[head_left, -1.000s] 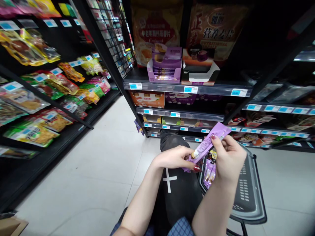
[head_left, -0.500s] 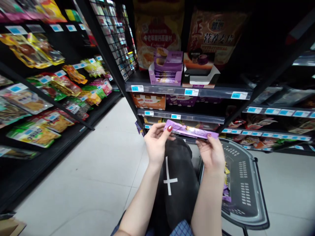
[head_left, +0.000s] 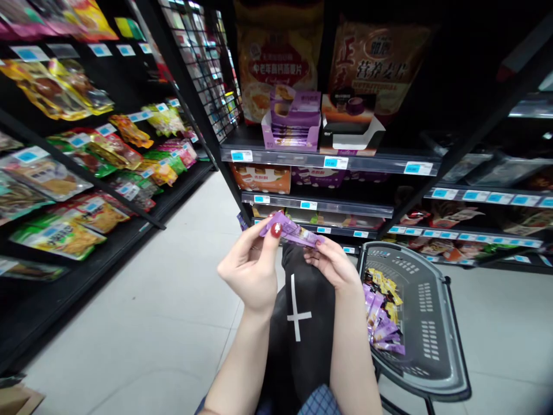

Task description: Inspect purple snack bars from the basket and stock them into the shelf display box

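A slim purple stick sachet (head_left: 296, 231) is stretched between my two hands above my knees. My left hand (head_left: 254, 262) pinches its left end between thumb and fingers. At the other end, my right hand (head_left: 334, 262) grips it with the thumb on top. To the right of my leg stands a dark grey shopping basket (head_left: 436, 276), holding a heap of purple sachets (head_left: 380, 325) and several yellow sachets (head_left: 386, 283). Ahead on the shelf sits an opened purple display box (head_left: 291, 124) with similar sachets inside.
Beside the purple box is an open black and orange carton (head_left: 352, 127). Two large cereal bags (head_left: 280, 69) stand behind. Shelves of bagged snacks (head_left: 64, 230) run along the left. Shelf edges (head_left: 371, 164) lie just beyond my hands; a cardboard box (head_left: 19, 399) is at lower left.
Both hands have moved left with the purple sachet, which now looks bent and foreshortened. My left wrist has turned. More of the basket's contents shows.
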{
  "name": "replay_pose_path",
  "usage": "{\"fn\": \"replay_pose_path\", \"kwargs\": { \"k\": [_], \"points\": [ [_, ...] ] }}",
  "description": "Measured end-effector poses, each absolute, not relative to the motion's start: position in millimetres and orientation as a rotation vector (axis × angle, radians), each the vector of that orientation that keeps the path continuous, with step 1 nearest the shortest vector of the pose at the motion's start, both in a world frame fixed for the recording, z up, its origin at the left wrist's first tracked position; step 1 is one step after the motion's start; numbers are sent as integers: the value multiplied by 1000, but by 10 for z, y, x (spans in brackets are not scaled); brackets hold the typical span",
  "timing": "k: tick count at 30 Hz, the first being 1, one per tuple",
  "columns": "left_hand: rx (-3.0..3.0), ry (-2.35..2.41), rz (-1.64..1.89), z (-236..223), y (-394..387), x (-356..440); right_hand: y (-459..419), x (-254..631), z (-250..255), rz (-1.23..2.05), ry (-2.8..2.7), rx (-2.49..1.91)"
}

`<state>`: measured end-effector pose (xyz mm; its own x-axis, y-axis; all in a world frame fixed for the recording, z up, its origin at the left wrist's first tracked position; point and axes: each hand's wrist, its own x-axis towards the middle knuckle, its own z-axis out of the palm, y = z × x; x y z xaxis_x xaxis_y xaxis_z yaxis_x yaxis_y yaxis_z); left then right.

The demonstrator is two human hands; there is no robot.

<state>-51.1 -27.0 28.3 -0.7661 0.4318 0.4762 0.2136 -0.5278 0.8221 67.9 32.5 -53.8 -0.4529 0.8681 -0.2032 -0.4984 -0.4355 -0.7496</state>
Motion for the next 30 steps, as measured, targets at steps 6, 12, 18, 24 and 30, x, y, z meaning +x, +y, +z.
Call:
{"fn": "replay_pose_path", "kwargs": {
  "k": [6,12,18,24,30],
  "points": [
    [912,1435,2333,259,-208,-614,339,747,-495,1846,-788,-724],
    [781,1219,2092,189,-108,-772,281,935,-351,1628,-756,-716],
    [748,1104,1992,131,-59,-809,173,1090,-237,1397,-891,-795],
    [807,1016,1950,135,-58,-803,138,1151,-187,1347,-903,-807],
    [866,986,1805,136,-67,-784,125,1212,-141,1228,-883,-825]
  ]
}}
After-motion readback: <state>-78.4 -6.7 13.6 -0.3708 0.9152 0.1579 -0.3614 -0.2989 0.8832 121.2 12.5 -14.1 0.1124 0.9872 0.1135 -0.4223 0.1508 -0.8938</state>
